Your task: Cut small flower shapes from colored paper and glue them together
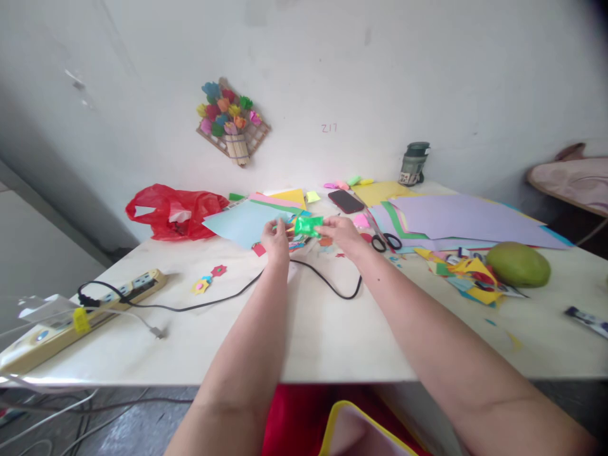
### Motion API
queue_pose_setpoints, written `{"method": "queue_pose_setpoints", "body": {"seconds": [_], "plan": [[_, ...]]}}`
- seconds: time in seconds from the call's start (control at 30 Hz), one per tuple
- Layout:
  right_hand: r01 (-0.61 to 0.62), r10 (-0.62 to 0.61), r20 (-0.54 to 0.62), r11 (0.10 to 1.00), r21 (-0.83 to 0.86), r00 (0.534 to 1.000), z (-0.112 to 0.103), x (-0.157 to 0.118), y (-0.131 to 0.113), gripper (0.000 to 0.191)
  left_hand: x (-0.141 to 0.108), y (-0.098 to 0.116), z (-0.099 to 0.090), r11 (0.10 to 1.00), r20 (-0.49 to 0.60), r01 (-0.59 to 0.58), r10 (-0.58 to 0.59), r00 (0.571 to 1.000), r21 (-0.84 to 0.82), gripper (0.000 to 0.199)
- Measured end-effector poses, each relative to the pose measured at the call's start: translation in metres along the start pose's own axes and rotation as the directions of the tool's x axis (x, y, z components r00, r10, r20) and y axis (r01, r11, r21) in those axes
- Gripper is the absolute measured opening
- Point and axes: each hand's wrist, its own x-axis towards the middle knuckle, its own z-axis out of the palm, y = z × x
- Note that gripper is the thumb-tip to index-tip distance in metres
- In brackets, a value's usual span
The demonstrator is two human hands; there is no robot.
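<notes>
A shiny green packet (pixel 308 226) is held up over the middle of the table. My right hand (pixel 341 232) pinches its right end between thumb and fingers. My left hand (pixel 276 239) is closed at the packet's left edge, its fingertips partly blurred. Beneath and behind the hands lie small cut paper pieces (pixel 325 241) and a light-blue sheet (pixel 242 221). A black cable (pixel 327 285) loops across the table just in front. Black-handled scissors (pixel 386 242) rest right of my right hand.
At left are a red plastic bag (pixel 173 212), paper flowers (pixel 209 278) and a power strip (pixel 118 301). A phone (pixel 346 201), purple sheets (pixel 456 215) and a bottle (pixel 414 163) are behind. A green fruit (pixel 517 264) sits beside paper scraps (pixel 468 275) at right.
</notes>
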Motion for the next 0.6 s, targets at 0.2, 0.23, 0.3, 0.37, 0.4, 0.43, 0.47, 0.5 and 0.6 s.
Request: {"method": "queue_pose_setpoints", "body": {"seconds": [0.2,0.23,0.3,0.37,0.4,0.43,0.47,0.5,0.6], "plan": [[0.085,-0.024,-0.330,0.982,0.171,0.944,-0.027,0.011,-0.012,0.020,-0.008,0.010,0.003,0.993,0.107,0.038,-0.025,0.994,-0.114,0.028],[0.078,-0.005,-0.345,0.977,0.198,0.938,-0.030,0.012,-0.011,0.020,-0.007,0.009,0.002,0.993,0.131,0.041,-0.027,0.991,-0.109,0.028],[0.054,0.036,-0.353,0.969,0.242,0.935,-0.031,0.014,-0.008,0.020,-0.005,0.007,0.001,0.994,0.182,0.060,-0.041,0.982,-0.096,0.029],[0.021,0.068,-0.333,0.966,0.257,0.940,-0.032,0.015,-0.004,0.020,-0.003,0.006,-0.001,0.993,0.214,0.078,-0.058,0.975,-0.085,0.033],[0.006,0.078,-0.319,0.967,0.255,0.944,-0.031,0.015,-0.003,0.019,-0.003,0.006,-0.002,0.993,0.221,0.083,-0.063,0.973,-0.080,0.035],[-0.005,0.085,-0.304,0.968,0.252,0.949,-0.031,0.015,-0.001,0.018,-0.002,0.006,-0.003,0.994,0.231,0.083,-0.064,0.971,-0.073,0.036],[-0.013,0.088,-0.290,0.968,0.251,0.953,-0.031,0.015,0.000,0.017,-0.002,0.007,-0.004,0.994,0.245,0.082,-0.063,0.968,-0.068,0.037],[-0.016,0.089,-0.281,0.968,0.252,0.955,-0.030,0.015,0.001,0.017,-0.001,0.007,-0.006,0.995,0.260,0.081,-0.061,0.964,-0.064,0.037],[-0.038,0.104,-0.253,0.967,0.252,0.962,-0.028,0.013,0.004,0.015,-0.001,0.008,-0.009,0.994,0.319,0.078,-0.051,0.946,-0.071,0.036]]}}
